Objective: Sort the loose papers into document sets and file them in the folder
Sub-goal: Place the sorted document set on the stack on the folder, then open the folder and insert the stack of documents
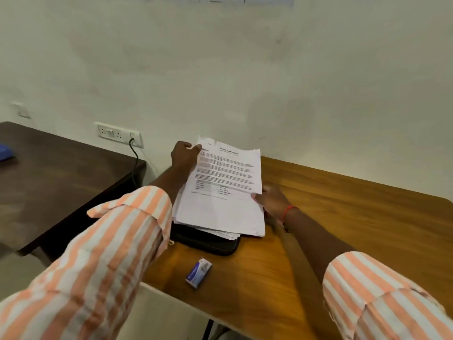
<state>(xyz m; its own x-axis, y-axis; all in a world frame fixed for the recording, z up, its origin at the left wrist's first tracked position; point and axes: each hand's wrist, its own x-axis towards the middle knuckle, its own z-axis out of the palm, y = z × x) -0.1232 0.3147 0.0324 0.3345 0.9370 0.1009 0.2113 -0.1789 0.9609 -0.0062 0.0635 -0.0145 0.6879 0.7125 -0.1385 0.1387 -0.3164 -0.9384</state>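
- The wooden table [343, 217] runs along the wall, with open board to the right of the papers. A dark table [61, 173] stands just to its left.
- The paper stack [220, 204] lies on the black folder [208, 241] near the table's left edge. Its long axis points at the wall, heading at the far end, and it overhangs the folder's right side.
- The left hand [182, 155] pinches the far-left corner; the right hand [272, 200] grips the right edge.
- A small blue box [198, 272] lies near the front edge.
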